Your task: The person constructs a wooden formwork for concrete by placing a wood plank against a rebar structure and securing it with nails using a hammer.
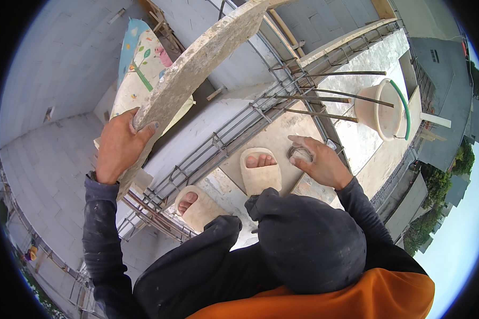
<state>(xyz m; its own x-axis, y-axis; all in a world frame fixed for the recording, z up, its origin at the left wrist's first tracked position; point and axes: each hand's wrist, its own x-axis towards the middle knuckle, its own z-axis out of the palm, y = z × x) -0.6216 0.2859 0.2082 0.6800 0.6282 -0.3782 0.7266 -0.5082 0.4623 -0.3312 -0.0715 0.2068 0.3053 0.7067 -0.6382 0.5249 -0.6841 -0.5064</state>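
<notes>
Plank (197,59) clasped in left grip (121,146), right grip (323,164) curled

An open-air building site, raised above its neighbours. Unfinished, bare grey block walls (48,170) fill the left side. A cage of steel rods (216,141) runs diagonally across the middle, and dark bars (314,99) jut out beside it. There is a long, rough board (202,53) and a pale bucket (366,112). At right, trees (436,183) and rooftops show under blue sky (471,228).
</notes>
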